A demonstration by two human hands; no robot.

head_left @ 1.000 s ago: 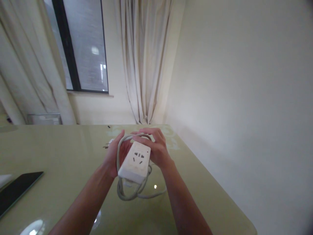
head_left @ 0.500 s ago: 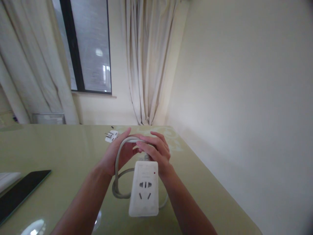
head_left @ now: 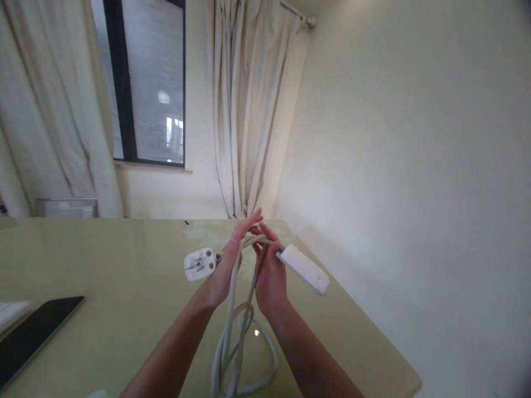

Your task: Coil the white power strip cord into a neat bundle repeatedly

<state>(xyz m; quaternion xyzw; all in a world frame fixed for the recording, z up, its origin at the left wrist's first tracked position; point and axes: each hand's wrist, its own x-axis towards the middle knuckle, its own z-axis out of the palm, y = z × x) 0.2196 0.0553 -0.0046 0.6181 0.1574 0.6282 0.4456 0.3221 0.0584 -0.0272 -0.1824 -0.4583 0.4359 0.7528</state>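
Both hands hold the grey cable [head_left: 233, 287] of a white power strip near the table's far right. My left hand [head_left: 227, 264] is closed around the cable, and the white plug [head_left: 199, 264] sticks out to its left with its prongs toward me. My right hand [head_left: 270, 271] grips the cable close to the white power strip [head_left: 306, 269], which juts out to the right, turned on its side so its sockets are hidden. Loops of cable hang below and between the hands. The fingertips are partly hidden behind the cable.
The pale green table [head_left: 124, 276] has a rounded corner at the right, beside the wall [head_left: 394, 166]. A black flat object [head_left: 39, 331] and a white object [head_left: 12, 314] lie at the left. A small dark bit [head_left: 186, 223] lies near the far edge. Curtains [head_left: 253, 110] hang behind.
The power strip has swung from between the wrists, face toward me, out to the right. The plug has come nearer, beside the left hand. The hands have drawn closer together, and cable loops hang down.
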